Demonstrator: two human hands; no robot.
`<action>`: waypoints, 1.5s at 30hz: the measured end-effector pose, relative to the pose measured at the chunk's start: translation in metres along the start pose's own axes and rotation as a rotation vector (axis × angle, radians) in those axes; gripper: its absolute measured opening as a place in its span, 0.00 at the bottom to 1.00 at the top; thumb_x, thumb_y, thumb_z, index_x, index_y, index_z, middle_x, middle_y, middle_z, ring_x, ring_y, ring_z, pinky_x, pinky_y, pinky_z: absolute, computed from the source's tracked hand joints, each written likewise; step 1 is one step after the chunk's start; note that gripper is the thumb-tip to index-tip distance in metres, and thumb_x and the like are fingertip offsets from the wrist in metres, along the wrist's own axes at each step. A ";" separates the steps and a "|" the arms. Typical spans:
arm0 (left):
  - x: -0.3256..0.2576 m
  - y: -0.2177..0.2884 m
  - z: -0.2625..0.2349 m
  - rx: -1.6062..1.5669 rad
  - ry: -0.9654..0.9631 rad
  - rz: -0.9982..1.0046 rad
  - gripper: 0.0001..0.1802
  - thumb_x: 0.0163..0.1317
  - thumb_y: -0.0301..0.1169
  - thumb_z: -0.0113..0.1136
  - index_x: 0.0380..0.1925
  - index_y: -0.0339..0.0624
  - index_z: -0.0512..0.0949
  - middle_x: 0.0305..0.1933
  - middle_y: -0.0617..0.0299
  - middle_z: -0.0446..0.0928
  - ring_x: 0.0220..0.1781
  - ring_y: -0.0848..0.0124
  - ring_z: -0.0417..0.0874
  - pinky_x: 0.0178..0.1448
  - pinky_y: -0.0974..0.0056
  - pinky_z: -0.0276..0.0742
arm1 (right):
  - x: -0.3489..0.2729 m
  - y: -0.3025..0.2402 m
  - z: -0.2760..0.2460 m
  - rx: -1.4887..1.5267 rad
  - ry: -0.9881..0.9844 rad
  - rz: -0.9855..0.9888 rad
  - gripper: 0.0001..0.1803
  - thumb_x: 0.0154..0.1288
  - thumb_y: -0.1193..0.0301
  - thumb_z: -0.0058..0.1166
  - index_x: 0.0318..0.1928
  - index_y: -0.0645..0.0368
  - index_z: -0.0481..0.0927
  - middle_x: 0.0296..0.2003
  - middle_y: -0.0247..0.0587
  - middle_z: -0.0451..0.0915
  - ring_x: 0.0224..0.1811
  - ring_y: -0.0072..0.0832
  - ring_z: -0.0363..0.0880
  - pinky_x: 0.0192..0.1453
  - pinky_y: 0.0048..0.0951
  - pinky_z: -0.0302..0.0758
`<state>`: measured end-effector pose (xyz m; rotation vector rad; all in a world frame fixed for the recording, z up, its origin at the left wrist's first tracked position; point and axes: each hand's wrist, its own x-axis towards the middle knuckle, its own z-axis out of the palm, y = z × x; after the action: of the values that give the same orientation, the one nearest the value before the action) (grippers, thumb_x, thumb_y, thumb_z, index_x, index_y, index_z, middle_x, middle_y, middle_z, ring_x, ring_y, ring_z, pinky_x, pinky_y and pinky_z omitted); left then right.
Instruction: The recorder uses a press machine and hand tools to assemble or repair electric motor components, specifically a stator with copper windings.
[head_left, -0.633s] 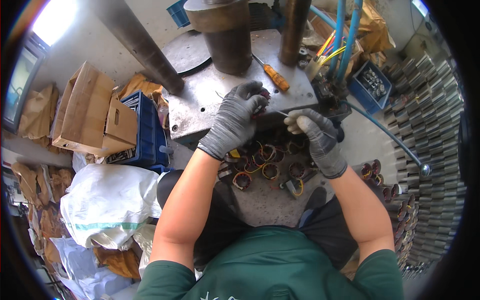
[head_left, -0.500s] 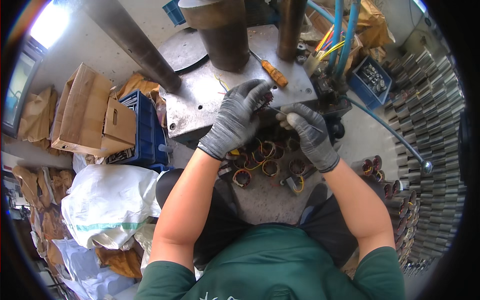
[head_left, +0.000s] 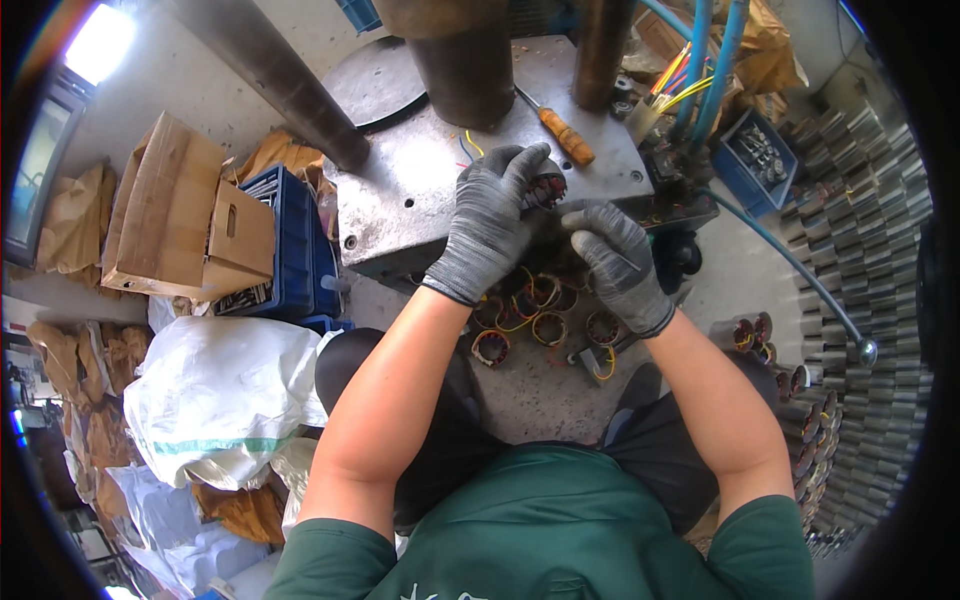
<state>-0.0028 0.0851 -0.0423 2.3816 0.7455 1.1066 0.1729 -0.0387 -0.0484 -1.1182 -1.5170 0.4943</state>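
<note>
In grey knit gloves, both my hands are raised near the front edge of a steel press table (head_left: 400, 225). My left hand (head_left: 490, 215) is wrapped round a motor stator (head_left: 545, 191) with dark red windings, tilted toward me. Yellow, blue and red lead wires (head_left: 472, 148) stick out past its fingers. My right hand (head_left: 615, 262) is closed just right of the stator, its fingers curled round a thin metal rod (head_left: 627, 261) that shows only in part. A gap separates that hand from the stator. On the table behind lies a wooden-handled screwdriver (head_left: 567, 136).
Several wound stators (head_left: 548, 328) lie on the floor below my hands. A thick press column (head_left: 465, 80) rises from the table. Left are a cardboard box (head_left: 165, 220), a blue crate (head_left: 300, 240) and a white sack (head_left: 220, 395). Stacked metal cores (head_left: 860, 300) line the right side.
My left hand has turned the stator, so more of its windings show. My right hand's fingertips have drawn closer together, and the rod no longer stretches visibly toward the stator. The whole view has shifted slightly.
</note>
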 end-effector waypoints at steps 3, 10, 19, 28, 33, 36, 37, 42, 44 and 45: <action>0.000 0.006 0.000 0.022 0.009 -0.014 0.44 0.44 0.29 0.85 0.65 0.43 0.76 0.58 0.46 0.79 0.57 0.48 0.84 0.62 0.50 0.83 | -0.003 0.003 -0.005 0.110 -0.025 0.191 0.11 0.73 0.78 0.57 0.51 0.64 0.86 0.46 0.41 0.87 0.48 0.27 0.85 0.58 0.31 0.81; 0.000 0.005 -0.002 0.073 0.008 -0.016 0.41 0.46 0.28 0.83 0.63 0.43 0.77 0.57 0.45 0.79 0.57 0.46 0.83 0.62 0.49 0.82 | -0.008 0.000 0.003 0.055 0.006 0.128 0.11 0.71 0.79 0.58 0.51 0.64 0.86 0.48 0.45 0.87 0.50 0.33 0.86 0.59 0.32 0.81; 0.004 0.012 -0.003 0.096 -0.009 -0.074 0.38 0.47 0.30 0.83 0.61 0.44 0.78 0.57 0.45 0.79 0.57 0.46 0.83 0.63 0.49 0.82 | -0.007 -0.003 0.012 -0.213 -0.009 -0.091 0.11 0.71 0.79 0.58 0.52 0.65 0.85 0.48 0.49 0.85 0.50 0.42 0.87 0.59 0.36 0.82; 0.006 0.010 0.003 0.034 -0.008 -0.086 0.39 0.44 0.30 0.84 0.60 0.43 0.79 0.57 0.45 0.79 0.58 0.46 0.83 0.63 0.50 0.82 | -0.004 0.009 -0.004 0.031 -0.030 0.141 0.11 0.71 0.75 0.57 0.50 0.65 0.86 0.45 0.44 0.87 0.48 0.32 0.86 0.58 0.33 0.80; 0.004 0.010 0.002 0.049 -0.014 -0.072 0.40 0.44 0.29 0.84 0.61 0.43 0.78 0.57 0.46 0.78 0.58 0.47 0.82 0.64 0.51 0.82 | -0.003 0.011 -0.012 0.071 -0.067 0.208 0.12 0.70 0.75 0.58 0.50 0.65 0.86 0.45 0.42 0.88 0.49 0.29 0.86 0.59 0.32 0.80; 0.002 0.005 0.002 0.073 -0.005 -0.021 0.40 0.44 0.29 0.84 0.61 0.43 0.77 0.56 0.47 0.78 0.58 0.48 0.82 0.64 0.52 0.82 | -0.003 0.015 -0.013 0.234 -0.059 0.281 0.13 0.71 0.74 0.57 0.51 0.64 0.87 0.45 0.40 0.89 0.49 0.26 0.85 0.59 0.31 0.80; 0.001 0.004 0.001 0.042 -0.002 -0.028 0.40 0.44 0.29 0.84 0.61 0.43 0.77 0.56 0.47 0.78 0.58 0.49 0.82 0.64 0.52 0.82 | -0.003 0.013 -0.012 0.235 -0.058 0.279 0.13 0.71 0.74 0.57 0.51 0.64 0.87 0.45 0.40 0.89 0.49 0.26 0.85 0.59 0.31 0.80; 0.001 0.000 0.001 0.031 -0.016 -0.047 0.41 0.44 0.29 0.84 0.61 0.44 0.77 0.57 0.48 0.79 0.59 0.49 0.83 0.64 0.52 0.82 | -0.002 0.012 -0.012 0.298 -0.047 0.400 0.13 0.71 0.75 0.57 0.52 0.64 0.87 0.46 0.39 0.89 0.49 0.25 0.86 0.60 0.30 0.80; 0.004 0.003 -0.003 0.114 -0.046 -0.025 0.42 0.44 0.33 0.85 0.62 0.44 0.77 0.58 0.46 0.79 0.59 0.47 0.83 0.65 0.51 0.82 | 0.000 0.007 -0.013 0.362 -0.030 0.422 0.13 0.71 0.75 0.57 0.51 0.64 0.87 0.47 0.40 0.89 0.48 0.25 0.86 0.60 0.30 0.81; 0.005 0.004 -0.005 0.113 -0.044 -0.020 0.42 0.44 0.33 0.85 0.62 0.44 0.77 0.58 0.46 0.79 0.59 0.47 0.83 0.65 0.51 0.82 | 0.002 0.003 -0.014 0.425 -0.015 0.448 0.12 0.71 0.75 0.57 0.51 0.64 0.87 0.47 0.41 0.89 0.48 0.26 0.87 0.59 0.29 0.82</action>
<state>-0.0030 0.0857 -0.0340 2.4782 0.8357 1.0250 0.1872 -0.0396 -0.0462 -1.1091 -1.0949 1.0782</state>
